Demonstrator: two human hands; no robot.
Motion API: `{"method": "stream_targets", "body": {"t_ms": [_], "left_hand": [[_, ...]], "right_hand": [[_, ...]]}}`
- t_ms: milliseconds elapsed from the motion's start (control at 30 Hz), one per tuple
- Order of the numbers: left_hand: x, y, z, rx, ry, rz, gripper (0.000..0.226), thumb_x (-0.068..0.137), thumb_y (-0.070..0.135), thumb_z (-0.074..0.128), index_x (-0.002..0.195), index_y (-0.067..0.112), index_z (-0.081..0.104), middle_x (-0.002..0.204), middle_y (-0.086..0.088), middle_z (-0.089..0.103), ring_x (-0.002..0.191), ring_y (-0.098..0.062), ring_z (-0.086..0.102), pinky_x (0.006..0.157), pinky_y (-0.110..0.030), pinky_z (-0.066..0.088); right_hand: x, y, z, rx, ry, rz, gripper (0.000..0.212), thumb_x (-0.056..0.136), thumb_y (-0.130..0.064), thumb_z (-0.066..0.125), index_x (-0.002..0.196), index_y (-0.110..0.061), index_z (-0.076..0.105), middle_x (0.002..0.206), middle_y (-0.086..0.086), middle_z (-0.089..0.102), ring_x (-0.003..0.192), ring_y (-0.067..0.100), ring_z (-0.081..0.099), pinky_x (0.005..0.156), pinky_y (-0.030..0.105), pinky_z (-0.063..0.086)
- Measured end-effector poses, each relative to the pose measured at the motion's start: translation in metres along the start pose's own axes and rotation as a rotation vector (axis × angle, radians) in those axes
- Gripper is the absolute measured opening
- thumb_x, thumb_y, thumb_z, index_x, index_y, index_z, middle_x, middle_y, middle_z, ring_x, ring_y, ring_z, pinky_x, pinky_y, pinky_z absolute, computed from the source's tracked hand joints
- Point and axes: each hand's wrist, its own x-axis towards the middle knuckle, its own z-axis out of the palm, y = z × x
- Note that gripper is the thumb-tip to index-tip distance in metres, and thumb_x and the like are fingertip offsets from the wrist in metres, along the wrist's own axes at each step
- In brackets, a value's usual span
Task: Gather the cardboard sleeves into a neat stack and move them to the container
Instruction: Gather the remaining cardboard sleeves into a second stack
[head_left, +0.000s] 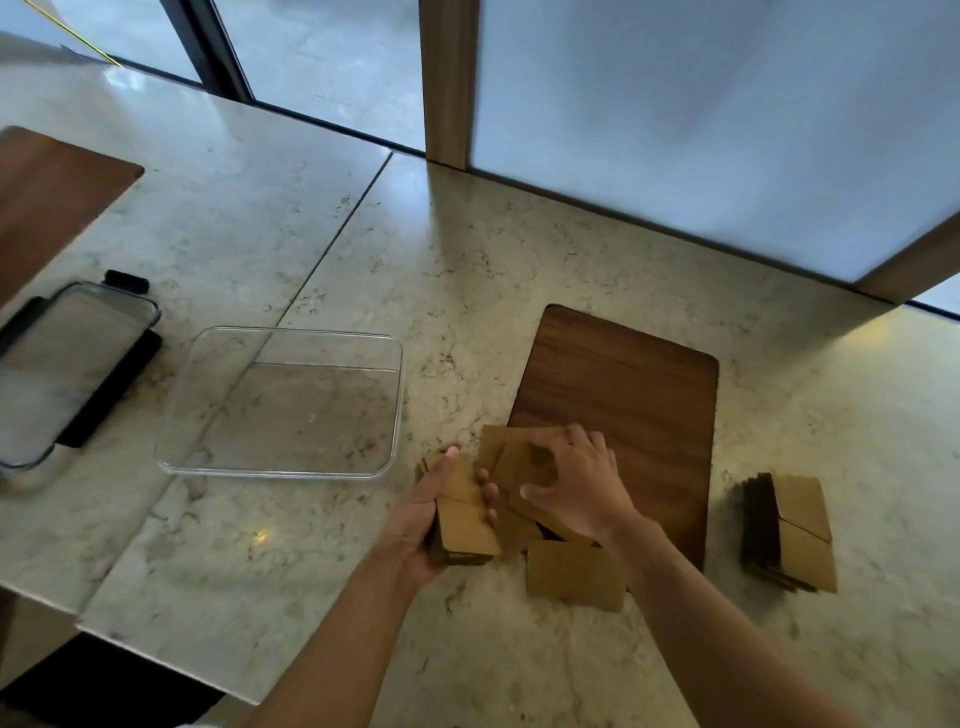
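Observation:
My left hand (421, 525) grips a small stack of brown cardboard sleeves (464, 525) just above the marble table. My right hand (576, 480) reaches over several loose sleeves (511, 457) lying at the near edge of a wooden board, its fingers curled and pinching one of them. One more loose sleeve (574, 574) lies flat on the table below my right wrist. A separate stack of sleeves (789, 532) sits to the right. The clear plastic container (208, 457) stands open and holds nothing, left of my hands.
A dark wooden board (623, 405) lies under the loose sleeves. The container's lid (67, 364) with black clips rests at the far left. Another wooden board (47, 202) is at the back left. A wooden post (447, 83) and frosted panels stand behind the table.

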Motion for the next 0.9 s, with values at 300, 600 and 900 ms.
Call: {"method": "stream_targets", "body": {"t_ms": [300, 600, 900], "left_hand": [[0.0, 0.006, 0.004, 0.064, 0.023, 0.053, 0.032, 0.079, 0.023, 0.085, 0.107, 0.022, 0.069, 0.089, -0.015, 0.07, 0.074, -0.03, 0.071, 0.06, -0.042, 0.061], [0.001, -0.013, 0.026, 0.329, 0.009, 0.093, 0.046, 0.078, 0.019, 0.085, 0.119, 0.017, 0.064, 0.081, -0.014, 0.066, 0.065, -0.028, 0.067, 0.057, -0.041, 0.058], [0.0, -0.048, 0.068, 0.468, -0.05, 0.078, 0.033, 0.088, 0.006, 0.081, 0.118, 0.013, 0.068, 0.088, -0.015, 0.077, 0.073, -0.032, 0.073, 0.065, -0.044, 0.061]], "right_hand": [[-0.033, 0.034, 0.02, 0.236, 0.195, 0.202, 0.043, 0.085, -0.046, 0.077, 0.121, -0.025, 0.067, 0.116, -0.007, 0.063, 0.106, 0.013, 0.058, 0.097, 0.034, 0.046], [-0.04, 0.045, -0.007, 0.876, 0.419, 0.641, 0.019, 0.102, -0.041, 0.057, 0.11, -0.027, 0.066, 0.105, -0.002, 0.066, 0.085, 0.011, 0.058, 0.069, 0.034, 0.053], [-0.062, 0.015, -0.026, 1.004, 0.169, 0.286, 0.02, 0.107, -0.032, 0.046, 0.126, -0.039, 0.049, 0.121, 0.0, 0.062, 0.1, 0.019, 0.068, 0.07, 0.032, 0.06]]}}
